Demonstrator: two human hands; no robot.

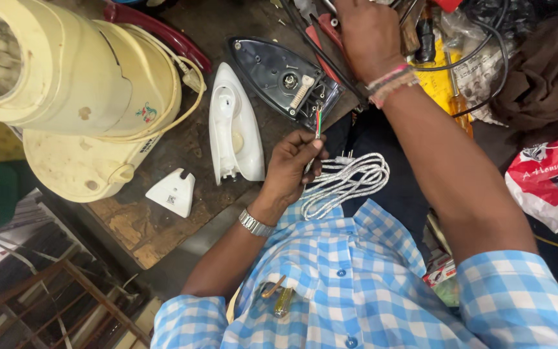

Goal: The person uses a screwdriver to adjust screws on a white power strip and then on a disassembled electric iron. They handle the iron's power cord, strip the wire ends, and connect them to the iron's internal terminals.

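My left hand (290, 165) grips the end of a white braided power cord (345, 181), its red, green and blue wire ends (318, 123) sticking up near the open base of a dismantled clothes iron (283, 79). The rest of the cord lies coiled on my lap. My right hand (367, 35) reaches far forward among tools at the back of the bench; what its fingers hold is hidden. The iron's white top cover (234, 126) lies on the wooden bench beside the base.
A cream mixer-grinder (75, 84) with its cord wrapped round fills the left of the bench. A small white plastic cover (173, 192) lies near the front edge. Red-handled pliers (321, 39), black cables, yellow papers and a red-white bag (547, 181) crowd the right.
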